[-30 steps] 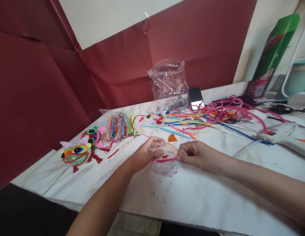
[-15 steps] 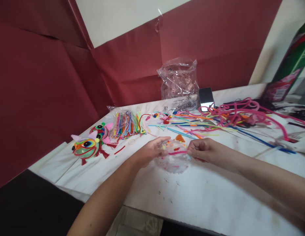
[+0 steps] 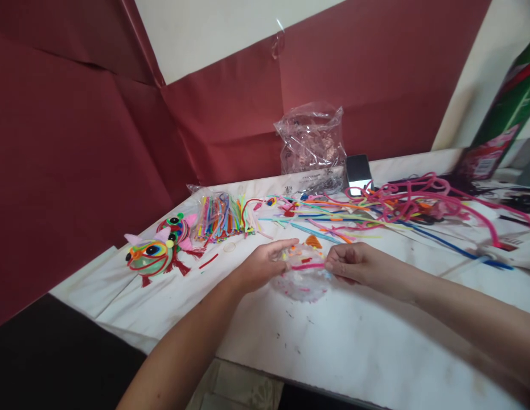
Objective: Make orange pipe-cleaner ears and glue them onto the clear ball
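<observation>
A short pink pipe cleaner [image 3: 307, 266] stretches level between my two hands. My left hand [image 3: 265, 265] has its thumb closed at the left end, with the fingers reaching over to the far side. At the right end, my right hand [image 3: 350, 262] pinches the pipe cleaner between thumb and fingertips. Directly below and behind it is a clear, round plastic piece [image 3: 301, 291] speckled with pink, yellow and orange bits; whether my left fingers also grip it cannot be made out. An orange-brown fuzzy piece [image 3: 313, 242] lies just beyond.
Two decorated animal-face lanterns [image 3: 151, 259] with red tassels stand at left. A bag of colourful pipe cleaners [image 3: 222, 216] lies behind them. Loose pipe cleaners [image 3: 401, 199] tangle at right, near a black box [image 3: 358, 173]. A clear plastic bag [image 3: 311, 139] leans against the red backing [image 3: 230, 114].
</observation>
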`<control>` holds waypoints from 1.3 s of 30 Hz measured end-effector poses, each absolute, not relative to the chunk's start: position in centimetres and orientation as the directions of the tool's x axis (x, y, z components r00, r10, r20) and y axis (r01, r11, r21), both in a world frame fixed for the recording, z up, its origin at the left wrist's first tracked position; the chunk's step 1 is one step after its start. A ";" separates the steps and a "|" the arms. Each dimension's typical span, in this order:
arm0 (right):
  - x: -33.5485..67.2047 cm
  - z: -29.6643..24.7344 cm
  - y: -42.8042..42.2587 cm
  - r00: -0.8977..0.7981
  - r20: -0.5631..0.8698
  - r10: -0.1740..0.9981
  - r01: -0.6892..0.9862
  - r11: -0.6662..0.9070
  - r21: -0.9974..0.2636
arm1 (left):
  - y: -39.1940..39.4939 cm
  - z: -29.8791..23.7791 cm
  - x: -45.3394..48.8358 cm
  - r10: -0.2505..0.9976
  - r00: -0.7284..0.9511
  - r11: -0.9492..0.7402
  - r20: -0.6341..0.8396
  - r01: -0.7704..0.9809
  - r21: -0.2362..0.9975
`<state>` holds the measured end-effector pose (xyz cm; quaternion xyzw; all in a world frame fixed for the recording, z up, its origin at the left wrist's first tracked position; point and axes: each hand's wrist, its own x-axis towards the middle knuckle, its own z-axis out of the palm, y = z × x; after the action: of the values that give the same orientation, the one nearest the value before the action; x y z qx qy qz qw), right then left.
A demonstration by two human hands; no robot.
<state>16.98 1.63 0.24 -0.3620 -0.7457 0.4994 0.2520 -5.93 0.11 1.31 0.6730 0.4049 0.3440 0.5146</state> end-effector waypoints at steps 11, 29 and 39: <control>16.8 0.3 1.5 -0.601 0.018 0.799 0.290 0.239 -0.927 | 0.0 0.7 -5.3 0.915 0.399 -0.134 0.059 0.163 0.977; 16.7 -0.1 0.5 -0.647 0.122 0.753 0.254 0.364 -0.896 | 0.8 3.0 -7.8 0.799 0.601 -0.235 0.005 0.305 0.923; 16.1 -0.3 0.2 -0.578 0.069 0.813 0.240 0.250 -0.938 | 0.9 2.9 -7.9 0.791 0.610 -0.256 0.032 0.284 0.924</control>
<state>16.12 0.20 -0.26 -0.3577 -0.7361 0.4970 0.2885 -7.88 0.92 2.87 0.7495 0.3586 0.2572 0.4934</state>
